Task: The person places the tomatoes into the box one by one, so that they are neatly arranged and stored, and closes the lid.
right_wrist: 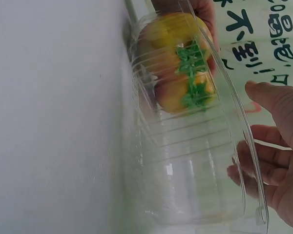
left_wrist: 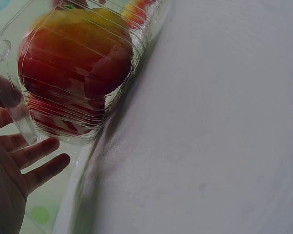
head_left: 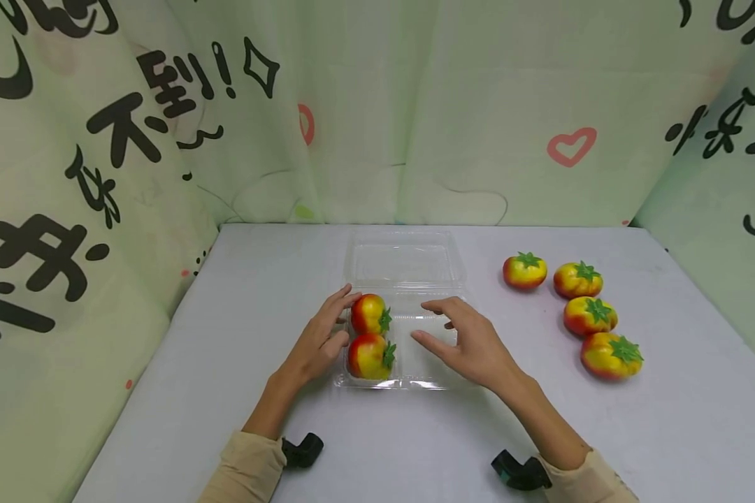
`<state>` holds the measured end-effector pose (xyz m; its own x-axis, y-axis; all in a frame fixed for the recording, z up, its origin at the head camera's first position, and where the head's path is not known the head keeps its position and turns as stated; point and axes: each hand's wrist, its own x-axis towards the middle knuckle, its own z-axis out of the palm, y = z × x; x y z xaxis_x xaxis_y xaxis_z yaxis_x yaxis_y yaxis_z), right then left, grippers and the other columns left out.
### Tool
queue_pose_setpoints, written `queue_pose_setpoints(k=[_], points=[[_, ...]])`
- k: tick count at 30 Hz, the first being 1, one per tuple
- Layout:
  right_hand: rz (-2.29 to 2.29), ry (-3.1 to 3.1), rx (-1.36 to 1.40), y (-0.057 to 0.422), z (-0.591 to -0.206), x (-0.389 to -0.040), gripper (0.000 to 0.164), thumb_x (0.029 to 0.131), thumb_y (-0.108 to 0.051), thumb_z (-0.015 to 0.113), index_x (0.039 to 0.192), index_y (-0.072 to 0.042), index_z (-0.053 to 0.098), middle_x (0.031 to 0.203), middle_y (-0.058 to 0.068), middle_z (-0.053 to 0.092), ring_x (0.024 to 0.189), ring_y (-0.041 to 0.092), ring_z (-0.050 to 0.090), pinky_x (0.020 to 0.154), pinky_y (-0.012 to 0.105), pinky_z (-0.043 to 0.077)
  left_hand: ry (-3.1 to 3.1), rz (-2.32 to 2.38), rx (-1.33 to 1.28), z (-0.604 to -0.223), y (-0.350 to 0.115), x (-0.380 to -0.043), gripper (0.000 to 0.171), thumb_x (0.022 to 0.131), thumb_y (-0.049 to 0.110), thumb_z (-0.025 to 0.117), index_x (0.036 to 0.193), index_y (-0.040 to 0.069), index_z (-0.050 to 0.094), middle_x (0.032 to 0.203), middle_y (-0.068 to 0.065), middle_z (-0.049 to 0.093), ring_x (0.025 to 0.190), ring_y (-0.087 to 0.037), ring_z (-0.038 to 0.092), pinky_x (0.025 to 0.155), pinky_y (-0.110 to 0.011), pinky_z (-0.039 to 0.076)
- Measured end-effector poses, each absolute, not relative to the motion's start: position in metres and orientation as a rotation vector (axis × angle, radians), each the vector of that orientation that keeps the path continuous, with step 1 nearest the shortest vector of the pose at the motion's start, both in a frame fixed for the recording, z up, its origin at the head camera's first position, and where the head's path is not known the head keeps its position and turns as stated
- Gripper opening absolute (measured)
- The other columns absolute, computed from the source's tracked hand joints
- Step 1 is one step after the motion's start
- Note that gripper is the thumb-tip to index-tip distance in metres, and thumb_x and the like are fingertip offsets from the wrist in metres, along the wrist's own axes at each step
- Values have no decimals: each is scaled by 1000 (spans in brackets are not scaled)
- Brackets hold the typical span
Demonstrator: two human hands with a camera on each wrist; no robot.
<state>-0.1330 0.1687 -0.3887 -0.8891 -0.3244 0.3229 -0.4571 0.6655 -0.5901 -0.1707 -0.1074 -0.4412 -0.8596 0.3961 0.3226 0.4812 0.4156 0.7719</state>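
Observation:
A clear plastic clamshell box (head_left: 424, 356) lies with its lid (head_left: 404, 258) folded back away from me. Two red-and-yellow tomatoes with green leafy tops sit in its left side, a rear tomato (head_left: 368, 314) and a front tomato (head_left: 368, 358). My left hand (head_left: 317, 342) is at the box's left edge, its fingertips right by the tomatoes and its fingers loosely spread. Over the bare right part of the box, my right hand (head_left: 472, 342) holds nothing, thumb and fingers apart. Through the box wall, the right wrist view shows both green tops (right_wrist: 195, 95).
Several more tomatoes (head_left: 590, 316) stand on the white table (head_left: 679, 419) to the right of the box. A printed curtain (head_left: 478, 112) hangs behind the table and along both sides. Black wrist-worn devices (head_left: 521, 471) sit near both sleeves.

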Motion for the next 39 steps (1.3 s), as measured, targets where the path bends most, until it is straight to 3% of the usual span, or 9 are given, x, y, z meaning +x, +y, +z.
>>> queue_pose_setpoints(k=[30, 39], points=[[933, -2762, 321, 228, -382, -154, 47, 95, -29, 71, 131, -1, 62, 127, 22, 66, 111, 40, 65, 89, 55, 58, -2541, -1467, -805, -440, -108, -169, 69, 82, 8, 42, 151, 5, 46, 162, -20, 34, 133, -37, 54, 103, -57, 50], [886, -2754, 310, 244, -386, -166, 46, 96, -27, 71, 129, 3, 62, 124, 26, 67, 108, 42, 66, 87, 55, 59, -2554, -1450, -814, -441, -108, -170, 70, 82, 6, 43, 151, 6, 46, 163, -19, 35, 141, -34, 48, 104, -54, 50]])
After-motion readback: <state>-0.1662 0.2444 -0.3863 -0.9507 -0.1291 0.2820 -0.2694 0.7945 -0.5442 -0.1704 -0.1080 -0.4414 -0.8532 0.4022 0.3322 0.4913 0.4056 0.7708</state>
